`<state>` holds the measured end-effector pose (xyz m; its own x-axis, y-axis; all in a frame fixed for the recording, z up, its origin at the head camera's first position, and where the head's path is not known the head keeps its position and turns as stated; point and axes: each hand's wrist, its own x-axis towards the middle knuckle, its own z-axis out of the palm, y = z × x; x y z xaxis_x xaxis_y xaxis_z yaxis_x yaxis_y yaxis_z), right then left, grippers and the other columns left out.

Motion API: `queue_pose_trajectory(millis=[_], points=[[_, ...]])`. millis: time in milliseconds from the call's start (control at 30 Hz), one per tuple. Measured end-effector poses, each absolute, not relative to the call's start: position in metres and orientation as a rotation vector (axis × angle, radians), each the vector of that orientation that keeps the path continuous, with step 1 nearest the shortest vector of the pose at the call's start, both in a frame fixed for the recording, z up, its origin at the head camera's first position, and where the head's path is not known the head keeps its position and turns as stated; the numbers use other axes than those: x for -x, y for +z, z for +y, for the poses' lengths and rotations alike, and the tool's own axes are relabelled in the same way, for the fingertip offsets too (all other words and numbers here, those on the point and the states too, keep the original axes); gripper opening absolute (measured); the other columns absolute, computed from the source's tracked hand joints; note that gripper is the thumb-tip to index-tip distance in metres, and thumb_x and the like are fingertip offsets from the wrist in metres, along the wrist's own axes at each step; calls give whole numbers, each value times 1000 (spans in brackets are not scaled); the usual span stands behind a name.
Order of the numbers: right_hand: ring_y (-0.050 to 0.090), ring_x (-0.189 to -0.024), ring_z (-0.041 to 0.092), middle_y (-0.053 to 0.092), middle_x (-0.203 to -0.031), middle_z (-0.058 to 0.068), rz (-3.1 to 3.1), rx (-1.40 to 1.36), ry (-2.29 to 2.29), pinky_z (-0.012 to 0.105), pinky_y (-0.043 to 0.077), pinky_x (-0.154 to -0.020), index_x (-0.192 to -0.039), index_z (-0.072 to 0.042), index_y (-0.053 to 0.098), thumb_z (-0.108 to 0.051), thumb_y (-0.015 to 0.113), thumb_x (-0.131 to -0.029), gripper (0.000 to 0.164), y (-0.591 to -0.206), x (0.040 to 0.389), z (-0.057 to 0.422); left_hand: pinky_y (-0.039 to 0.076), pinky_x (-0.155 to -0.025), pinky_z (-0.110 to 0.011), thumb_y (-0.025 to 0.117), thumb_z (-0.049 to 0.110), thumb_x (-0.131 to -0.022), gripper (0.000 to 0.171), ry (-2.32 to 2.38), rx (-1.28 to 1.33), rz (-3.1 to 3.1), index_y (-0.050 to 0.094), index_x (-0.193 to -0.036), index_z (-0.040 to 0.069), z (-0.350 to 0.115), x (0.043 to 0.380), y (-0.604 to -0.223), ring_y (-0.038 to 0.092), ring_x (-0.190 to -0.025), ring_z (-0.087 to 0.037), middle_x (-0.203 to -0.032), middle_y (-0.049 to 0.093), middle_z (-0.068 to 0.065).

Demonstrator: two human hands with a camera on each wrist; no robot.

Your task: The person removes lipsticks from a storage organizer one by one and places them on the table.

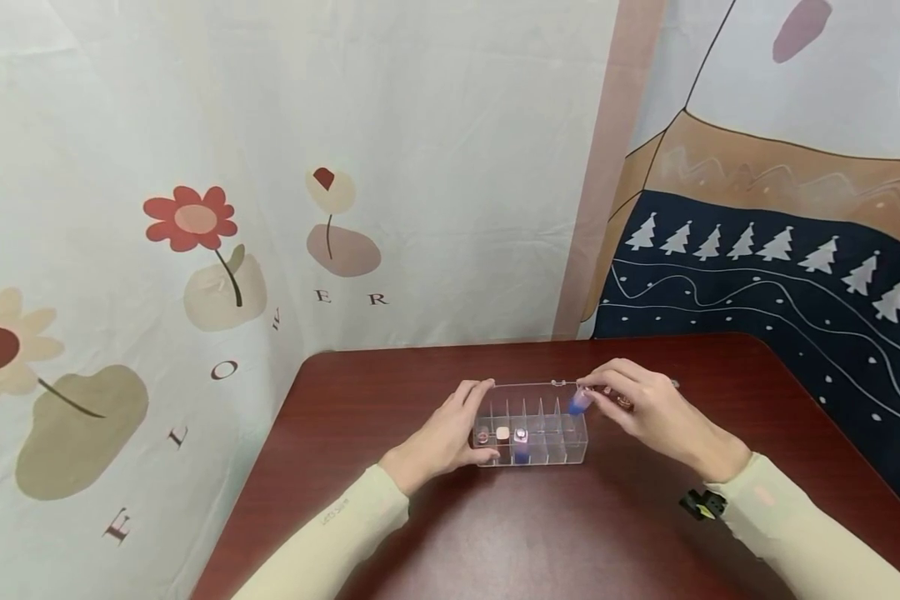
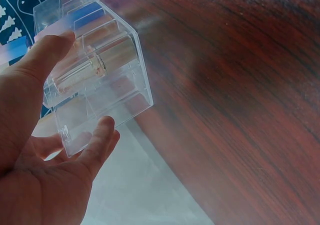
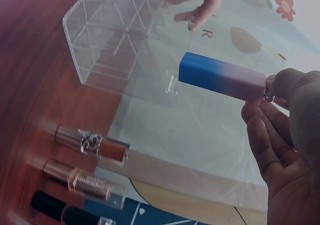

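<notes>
Blue fading to pink marks the square-sided tube (image 3: 220, 76), suspended blue end down at the right rear of the clear box (image 1: 566, 450), which rests on the counter (image 1: 495, 542). The grip of the right hand (image 1: 654, 417) is pinched nearly together at the tube's pink end. The left hand (image 1: 441, 433) spans the box's left end, thumb at the front and fingers behind; its grip is parted across the box's depth.

Caution: the right grip bears on a small area at one end, so the tube may pivot or slip if its lower end catches a divider or the rim. An uneven push from the left hand could skew the box and misalign its compartments. A low sweep of the right hand could topple the loose tubes (image 3: 84, 182), which appear to stand beside the box.

Note: from here I cannot tell whether the blue end clears the rim. Transparent walls and reflections obscure the dividers. The right hand masks most of the loose tubes in the head view; the right wrist view cuts off the lowest ones.
</notes>
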<state>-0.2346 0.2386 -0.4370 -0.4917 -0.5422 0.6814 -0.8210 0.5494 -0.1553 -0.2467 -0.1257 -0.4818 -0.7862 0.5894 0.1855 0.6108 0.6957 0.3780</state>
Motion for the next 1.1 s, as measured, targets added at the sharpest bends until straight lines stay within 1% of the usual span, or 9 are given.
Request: queue_pose_trajectory(millis=[167, 400, 633, 733, 800, 867, 933, 1000, 1100], points=[[76, -94, 17, 82, -121, 4, -2224, -1062, 641, 10, 64, -90, -126, -11, 84, -54, 51, -118, 55, -433, 234, 246, 58, -128, -52, 104, 32, -91, 113, -675, 1002, -2850, 36, -177, 3, -126, 247, -482, 65, -147, -42, -166, 53, -21], [75, -93, 16, 82, -121, 3, -2224, -1020, 638, 1, 56, -98, -126, -11, 84, -55, 51, -118, 56, -432, 234, 256, 58, -128, -52, 103, 31, -92, 113, -675, 998, -2861, 36, -178, 4, -126, 245, -480, 65, -148, -42, -167, 52, -21], [72, -89, 10, 82, -118, 1, -2236, -992, 637, 10, 64, -88, -126, -14, 84, -55, 53, -117, 53, -436, 235, 267, 57, -129, -51, 103, 30, -92, 113, -671, 995, -2860, 35, -178, 3, -125, 245, -482, 64, -149, -41, -167, 52, -21], [72, -90, 9, 82, -118, 0, -2240, -999, 647, 9, 63, -89, -125, -14, 84, -40, 70, -115, 32, -440, 237, 271, 57, -129, -51, 103, 30, -92, 113, -670, 992, -2860, 35, -178, 3, -126, 246, -483, 63, -150, -40, -168, 51, -20], [71, -90, 9, 82, -118, 0, -2245, -999, 652, 6, 60, -90, -125, -15, 84, -24, 84, -108, 19, -443, 239, 273, 57, -129, -51, 103, 31, -92, 113, -671, 991, -2860, 35, -178, 3, -126, 246, -484, 63, -149, -40, -168, 51, -20], [71, -89, 8, 82, -118, 0, -2253, -996, 658, 4, 58, -89, -125, -15, 85, -6, 94, -96, 32, -447, 240, 275, 58, -129, -51, 103, 30, -92, 113, -672, 988, -2860, 35, -178, 4, -126, 246, -484, 63, -149, -40, -168, 51, -20], [70, -89, 7, 83, -117, 0, -2262, -991, 660, 6, 59, -86, -124, -13, 85, 5, 98, -86, 44, -450, 241, 277, 58, -128, -51, 103, 30, -92, 113, -679, 990, -2857, 35, -178, 4, -126, 246, -484, 63, -149, -40, -168, 51, -20], [70, -88, 6, 83, -116, 0, -2275, -985, 662, 8, 60, -83, -122, -12, 85, 9, 99, -81, 48, -453, 241, 279, 58, -128, -51, 103, 29, -91, 113, -685, 994, -2854, 36, -177, 3, -126, 246, -484, 63, -148, -40, -168, 51, -20], [69, -88, 4, 83, -114, -2, -2309, -977, 675, 11, 60, -80, -121, -11, 86, 10, 98, -81, 47, -458, 241, 281, 58, -128, -51, 104, 29, -91, 113, -693, 997, -2852, 36, -177, 2, -126, 247, -484, 63, -149, -40, -168, 51, -20]])
